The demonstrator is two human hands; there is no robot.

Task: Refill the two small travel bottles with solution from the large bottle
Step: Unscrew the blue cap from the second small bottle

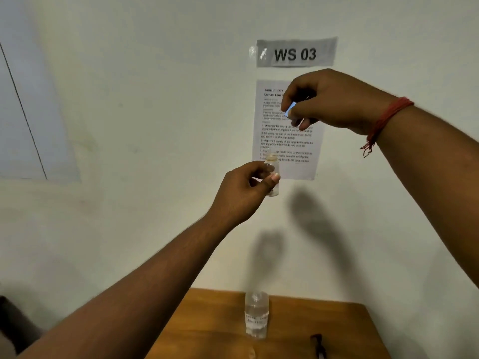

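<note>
Holding a small clear travel bottle (272,174) up before the wall, well above the tabletop (212,322): left hand (248,187), thumb and fingers curled round the body, threaded neck bare and upright. Pinched higher up and to the right, clear of that neck: a small light-blue cap (289,110), between thumb and fingertips of the right hand (329,99). Red thread (386,120) tied round the right wrist.

Stood near the far edge of the tabletop, roughly midway along it: large bottle (256,317), clear, paper label round the middle, liquid inside. Cannot tell whether its cap was on or off; top too blurred. Lying toward the near right part of the tabletop: a small dark object (318,343), not identifiable. Taped to the wall behind the hands: instruction sheet (287,143) and, above it, a sign (295,53) reading "WS 03".

Judged early in the task. Uncapped: one travel bottle, cap not yet set down. Seemingly almost empty, only a trace showing at the bottom of it, though hard to be sure through the fingers. Not in view anywhere: second travel bottle, so nothing to say of its state. Left to do, by this reading: putting the cap down, pouring from the large bottle into the held one, recapping, then the same for the other.
</note>
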